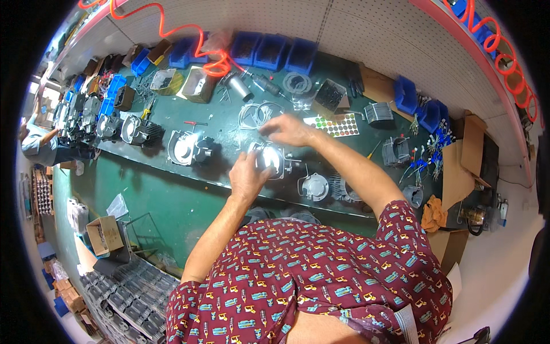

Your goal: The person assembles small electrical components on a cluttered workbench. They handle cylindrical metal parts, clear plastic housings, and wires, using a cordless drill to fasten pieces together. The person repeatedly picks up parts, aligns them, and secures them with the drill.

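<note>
Green surface: housing, likely heavy, stiff, best held by rim; left hand half-curled alongside, right hand loosely bent beyond, holds unclear.

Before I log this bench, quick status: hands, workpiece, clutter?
Left hand at silver round-faced metal housing, left side; right hand just beyond it. Housing on green bench. White coiled tubing close by right hand.

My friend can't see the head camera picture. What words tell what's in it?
A person's left hand is at a shiny metal part on a green workbench, with the right hand close to its far edge. More metal parts sit along the bench, and blue bins stand along the back.
</note>
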The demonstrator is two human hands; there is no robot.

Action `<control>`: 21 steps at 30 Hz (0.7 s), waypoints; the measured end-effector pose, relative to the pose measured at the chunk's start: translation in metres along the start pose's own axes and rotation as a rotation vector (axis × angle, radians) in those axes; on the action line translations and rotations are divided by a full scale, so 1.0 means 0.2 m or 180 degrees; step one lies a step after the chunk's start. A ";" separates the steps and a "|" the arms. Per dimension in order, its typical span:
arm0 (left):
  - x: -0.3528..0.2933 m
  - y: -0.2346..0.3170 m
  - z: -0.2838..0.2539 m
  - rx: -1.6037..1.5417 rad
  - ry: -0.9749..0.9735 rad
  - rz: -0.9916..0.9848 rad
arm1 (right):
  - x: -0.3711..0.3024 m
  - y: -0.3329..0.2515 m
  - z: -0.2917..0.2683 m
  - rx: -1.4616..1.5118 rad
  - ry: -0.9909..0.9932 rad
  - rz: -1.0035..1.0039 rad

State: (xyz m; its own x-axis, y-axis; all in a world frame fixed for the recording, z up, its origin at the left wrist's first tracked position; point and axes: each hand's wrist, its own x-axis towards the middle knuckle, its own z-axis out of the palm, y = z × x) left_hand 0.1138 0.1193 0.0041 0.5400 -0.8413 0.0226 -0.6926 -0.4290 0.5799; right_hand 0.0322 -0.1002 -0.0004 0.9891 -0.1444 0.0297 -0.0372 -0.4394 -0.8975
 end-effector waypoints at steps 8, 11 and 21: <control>0.03 0.03 0.02 0.0205 0.0010 0.0099 | 0.06 0.07 0.02 -0.0184 -0.0517 0.0186; 0.03 0.05 0.02 0.0220 -0.0080 0.0059 | 0.07 0.08 0.03 -0.0229 -0.0582 0.0102; 0.03 0.03 0.04 0.0325 -0.0294 0.0023 | 0.08 0.14 0.04 -0.0207 -0.0614 -0.0001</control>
State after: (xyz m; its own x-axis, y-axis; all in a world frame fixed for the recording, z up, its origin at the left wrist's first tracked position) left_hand 0.1099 0.1090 0.0017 0.4917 -0.8692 -0.0514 -0.7440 -0.4501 0.4939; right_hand 0.0480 -0.1078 -0.0281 0.9978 0.0255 -0.0606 -0.0399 -0.4967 -0.8670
